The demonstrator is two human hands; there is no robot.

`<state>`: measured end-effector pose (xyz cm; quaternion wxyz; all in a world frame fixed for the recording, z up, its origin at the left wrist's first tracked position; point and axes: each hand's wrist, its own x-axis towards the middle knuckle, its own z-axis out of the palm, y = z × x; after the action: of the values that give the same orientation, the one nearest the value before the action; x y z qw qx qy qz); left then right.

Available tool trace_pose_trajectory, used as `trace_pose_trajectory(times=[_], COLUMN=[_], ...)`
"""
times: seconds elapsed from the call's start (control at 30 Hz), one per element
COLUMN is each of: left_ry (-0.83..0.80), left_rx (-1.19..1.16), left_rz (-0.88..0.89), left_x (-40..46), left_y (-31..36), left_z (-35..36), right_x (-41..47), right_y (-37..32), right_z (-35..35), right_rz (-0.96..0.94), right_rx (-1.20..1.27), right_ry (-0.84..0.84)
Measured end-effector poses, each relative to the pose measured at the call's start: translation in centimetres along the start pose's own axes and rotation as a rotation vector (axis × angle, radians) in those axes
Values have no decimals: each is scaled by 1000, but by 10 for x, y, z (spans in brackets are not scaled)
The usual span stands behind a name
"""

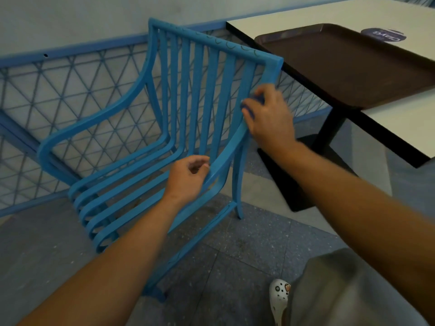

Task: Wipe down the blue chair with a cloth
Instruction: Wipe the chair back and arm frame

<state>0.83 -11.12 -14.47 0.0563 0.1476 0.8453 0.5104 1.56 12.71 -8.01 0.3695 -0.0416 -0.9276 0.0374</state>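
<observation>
A blue slatted metal chair (183,95) stands tilted on the floor, its backrest toward the table. My right hand (268,116) presses a dark blue cloth (255,101) against the right upright of the backrest; most of the cloth is hidden under my fingers. My left hand (188,177) grips the chair's right armrest where it curves down toward the seat, fingers curled around the bar.
A white table (353,12) with a black pedestal base (289,184) stands right of the chair and carries a brown tray (348,64). A blue mesh fence (58,95) runs behind the chair. My leg and white clog (280,300) are at the lower right on the speckled floor.
</observation>
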Motion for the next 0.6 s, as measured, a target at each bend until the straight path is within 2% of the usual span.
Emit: trace_pose_trajectory(times=[0.07,0.27,0.33,0.47,0.6], left_ry=[-2,-40,-48,-118,-205], left_rx=[35,153,179,197,298], left_rz=[-21,-30,-15,29,21], left_x=[-17,-68,-74,-80,-95], left_y=[-10,-41,-43,-46,-53], left_z=[-18,-71,-75,-81,-104], right_x=[-39,-109,-122,-107,-69], right_y=[-14,-101,-117,-90,-56], right_z=[15,33,29,17,13], right_rz=[-4,151,110,-39,171], right_rx=[86,375,421,355,295], right_ry=[-22,-109,-178,-288,-243])
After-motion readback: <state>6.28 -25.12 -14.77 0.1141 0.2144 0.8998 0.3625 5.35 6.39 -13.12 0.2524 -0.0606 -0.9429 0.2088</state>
